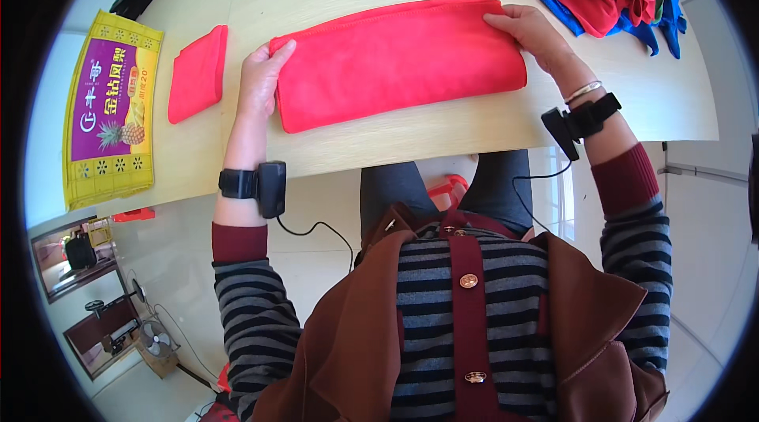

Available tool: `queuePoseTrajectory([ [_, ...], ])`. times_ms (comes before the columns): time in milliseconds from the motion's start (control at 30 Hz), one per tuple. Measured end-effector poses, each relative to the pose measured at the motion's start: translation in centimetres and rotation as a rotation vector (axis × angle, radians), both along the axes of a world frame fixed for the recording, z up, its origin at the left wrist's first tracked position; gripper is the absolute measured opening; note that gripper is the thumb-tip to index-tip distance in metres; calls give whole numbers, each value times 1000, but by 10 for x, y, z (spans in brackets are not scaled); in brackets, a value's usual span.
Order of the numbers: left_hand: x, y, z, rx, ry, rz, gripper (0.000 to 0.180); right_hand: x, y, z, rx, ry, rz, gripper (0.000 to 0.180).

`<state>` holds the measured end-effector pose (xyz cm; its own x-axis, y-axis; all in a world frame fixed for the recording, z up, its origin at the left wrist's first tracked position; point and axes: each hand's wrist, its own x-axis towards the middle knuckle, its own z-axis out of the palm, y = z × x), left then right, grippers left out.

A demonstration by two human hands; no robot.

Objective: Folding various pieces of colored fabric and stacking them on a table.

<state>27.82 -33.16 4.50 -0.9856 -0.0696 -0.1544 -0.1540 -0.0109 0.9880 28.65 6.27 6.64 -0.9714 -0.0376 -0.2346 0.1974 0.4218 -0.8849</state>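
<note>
Printed bag (113,110): yellow and purple, at the left end of the table (443,126); its writing is in Chinese characters.
White emblem (88,121): round, on the left part of the purple panel (85,149), with bold white characters just beyond it on the far side.
Yellow title (115,82): large characters in a row running near to far, right of the white ones.
Badge (134,78): small, reddish, right of the title; lettering tiny and blurred.
Edge line (144,98): small dark characters with a number, on yellow.
</note>
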Motion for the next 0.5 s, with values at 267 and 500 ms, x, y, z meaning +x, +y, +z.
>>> queuePoseTrajectory([
  [267,-10,3,-14,-162,-21,25,23,-6,-2,-21,39,20,-102,35],
  [500,-11,1,-20,-672,96,-26,28,-3,-6,-17,321,66,-55,37],
])
